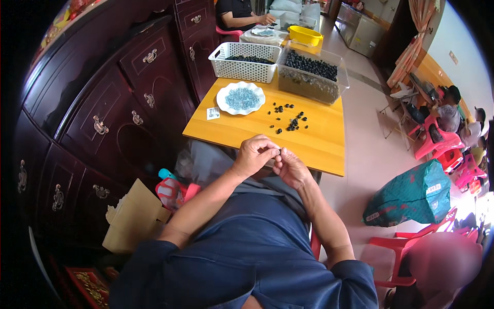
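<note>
My left hand [253, 156] and my right hand [293, 169] meet over the near edge of the yellow wooden table [319, 152]. Between their fingertips is a small dark piece [280, 152], pinched from both sides and mostly covered. Just beyond my hands, several loose small black round parts [294, 124] lie scattered on the tabletop. A white scalloped plate [222, 96] to their left holds a heap of small clear bluish pieces [242, 98]. Beside the plate lies a small white card [213, 113] with a dark print.
At the table's far side stand a white perforated basket [242, 71] and a clear plastic bin [309, 88], both with black parts inside. Behind them are a yellow tub [305, 37] and a seated person [239, 18]. Dark cabinets [123, 98] line the left; a teal sack [409, 195] sits right.
</note>
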Motion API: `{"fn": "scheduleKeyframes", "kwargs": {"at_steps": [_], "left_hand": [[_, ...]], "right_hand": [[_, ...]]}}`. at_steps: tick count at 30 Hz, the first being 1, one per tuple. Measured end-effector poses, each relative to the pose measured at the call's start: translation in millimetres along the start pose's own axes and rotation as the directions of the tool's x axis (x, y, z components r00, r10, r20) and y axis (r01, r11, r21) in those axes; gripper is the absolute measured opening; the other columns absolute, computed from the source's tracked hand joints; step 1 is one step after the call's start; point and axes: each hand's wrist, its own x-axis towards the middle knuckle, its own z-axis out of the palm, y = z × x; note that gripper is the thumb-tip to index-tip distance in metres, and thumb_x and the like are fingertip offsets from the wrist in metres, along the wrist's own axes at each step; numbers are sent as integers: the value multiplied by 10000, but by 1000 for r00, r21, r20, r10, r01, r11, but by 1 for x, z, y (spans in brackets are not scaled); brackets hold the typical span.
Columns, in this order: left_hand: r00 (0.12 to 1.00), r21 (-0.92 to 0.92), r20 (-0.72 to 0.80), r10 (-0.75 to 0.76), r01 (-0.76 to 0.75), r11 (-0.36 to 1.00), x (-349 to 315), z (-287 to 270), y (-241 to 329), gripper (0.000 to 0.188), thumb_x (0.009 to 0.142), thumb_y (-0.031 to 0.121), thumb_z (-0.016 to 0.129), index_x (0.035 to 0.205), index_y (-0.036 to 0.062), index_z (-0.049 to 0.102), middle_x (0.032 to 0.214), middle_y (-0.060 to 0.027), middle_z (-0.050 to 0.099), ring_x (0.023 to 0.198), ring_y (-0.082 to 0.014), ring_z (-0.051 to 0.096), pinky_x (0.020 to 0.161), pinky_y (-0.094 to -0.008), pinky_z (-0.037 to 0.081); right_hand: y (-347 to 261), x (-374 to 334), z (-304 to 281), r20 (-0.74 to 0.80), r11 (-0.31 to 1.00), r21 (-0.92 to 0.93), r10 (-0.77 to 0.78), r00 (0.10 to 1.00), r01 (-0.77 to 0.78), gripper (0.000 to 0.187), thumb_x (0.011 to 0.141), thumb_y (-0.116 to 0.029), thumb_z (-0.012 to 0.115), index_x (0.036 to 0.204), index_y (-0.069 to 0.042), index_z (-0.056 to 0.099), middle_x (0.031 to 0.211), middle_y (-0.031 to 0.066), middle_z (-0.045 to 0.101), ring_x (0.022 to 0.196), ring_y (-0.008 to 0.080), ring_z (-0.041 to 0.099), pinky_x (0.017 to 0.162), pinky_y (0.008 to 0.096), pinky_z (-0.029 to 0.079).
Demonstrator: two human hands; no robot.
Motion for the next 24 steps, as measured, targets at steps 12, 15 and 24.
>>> {"fn": "scheduleKeyframes", "kwargs": {"at_steps": [12,15,24], "left_hand": [[970,344,44,238,-239,908,3,0,10,72,876,-16,705,939,-1,736,852,-90,680,768,-195,684,681,-290,523],[952,391,79,297,-304,869,4,-1,15,105,898,17,686,990,4,734,873,-115,681,796,-228,685,699,-303,525],[989,476,-41,142,-106,873,45,-25,-28,228,886,88,685,1098,7,713,926,-135,701,771,-259,685,718,-345,545]], "right_hand": [[5,8,-27,79,952,-256,-151,985,167,102,999,-216,670,1039,-124,654,924,-30,706,808,85,665,780,277,564],[-3,0,-7,75,999,-38,-34,997,37,112,999,-214,669,1052,-116,655,929,-29,706,816,84,664,794,283,570],[-15,-6,-4,111,976,216,-38,993,13,160,991,-203,676,1101,-91,640,924,3,684,807,118,640,837,317,572]]}}
